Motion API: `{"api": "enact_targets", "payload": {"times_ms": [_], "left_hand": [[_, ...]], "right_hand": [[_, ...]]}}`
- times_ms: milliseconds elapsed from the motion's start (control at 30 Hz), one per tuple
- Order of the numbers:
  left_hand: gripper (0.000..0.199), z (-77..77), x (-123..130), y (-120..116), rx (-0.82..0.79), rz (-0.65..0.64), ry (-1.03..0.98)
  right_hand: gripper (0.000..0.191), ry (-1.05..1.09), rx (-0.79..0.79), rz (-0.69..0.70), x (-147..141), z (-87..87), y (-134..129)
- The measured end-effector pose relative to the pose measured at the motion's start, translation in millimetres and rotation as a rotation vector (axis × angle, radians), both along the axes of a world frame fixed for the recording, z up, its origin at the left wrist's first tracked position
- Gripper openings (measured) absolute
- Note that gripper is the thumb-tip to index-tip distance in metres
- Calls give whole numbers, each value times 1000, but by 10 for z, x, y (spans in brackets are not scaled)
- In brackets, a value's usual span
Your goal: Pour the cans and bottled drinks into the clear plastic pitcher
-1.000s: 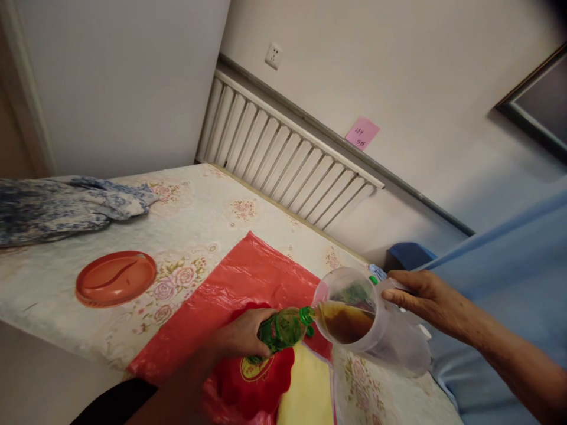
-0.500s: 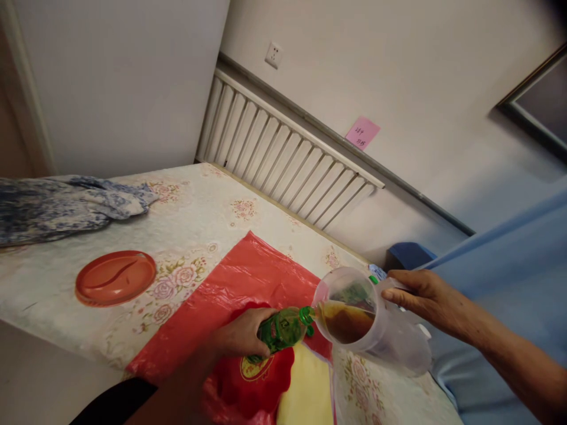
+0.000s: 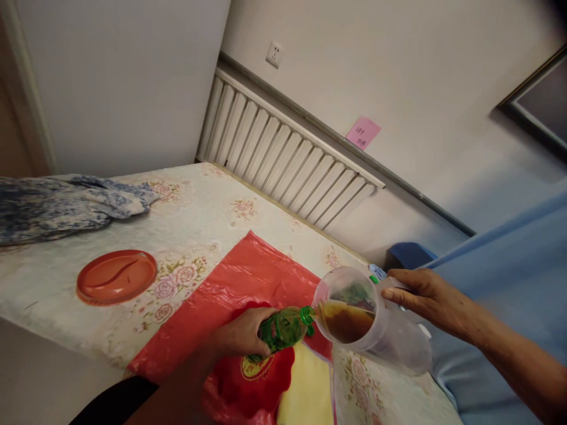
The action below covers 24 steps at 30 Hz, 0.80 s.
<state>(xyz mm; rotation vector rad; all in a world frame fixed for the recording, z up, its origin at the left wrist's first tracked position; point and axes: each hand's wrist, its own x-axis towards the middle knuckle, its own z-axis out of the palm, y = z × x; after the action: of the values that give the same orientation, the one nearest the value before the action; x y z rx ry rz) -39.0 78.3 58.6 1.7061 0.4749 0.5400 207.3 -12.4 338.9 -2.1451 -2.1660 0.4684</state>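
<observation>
My left hand [image 3: 243, 333] is wrapped round a green-labelled plastic bottle [image 3: 283, 327], tipped so its open green neck meets the mouth of a clear plastic pitcher [image 3: 390, 333]. Brown liquid [image 3: 348, 321] lies in the tilted pitcher, and some of it shows at the bottle neck. By its handle, my right hand [image 3: 420, 295] grips the pitcher. Beneath the bottle is a red scalloped dish [image 3: 252, 389] with a gold pattern. A yellow cloth [image 3: 305, 386] lies beside the dish, and a red plastic sheet [image 3: 252, 268] is spread underneath.
An orange-red oval lid [image 3: 116, 277] rests on the flowered tablecloth [image 3: 186, 189] at the left. Behind it lies a bunched blue-and-white cloth [image 3: 75, 206]. A radiator [image 3: 283, 153] runs along the far wall; a blue curtain [image 3: 500, 295] hangs at the right.
Both hands, the bottle and the pitcher keep almost the same positions. The view has shifted very slightly.
</observation>
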Motion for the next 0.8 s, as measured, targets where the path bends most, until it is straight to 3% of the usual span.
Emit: {"api": "enact_targets", "payload": {"times_ms": [800], "left_hand": [[71,4,-8,-9,-25,-4,-15]], "right_hand": [[58,-27,-1,14,48,-24,2]]}}
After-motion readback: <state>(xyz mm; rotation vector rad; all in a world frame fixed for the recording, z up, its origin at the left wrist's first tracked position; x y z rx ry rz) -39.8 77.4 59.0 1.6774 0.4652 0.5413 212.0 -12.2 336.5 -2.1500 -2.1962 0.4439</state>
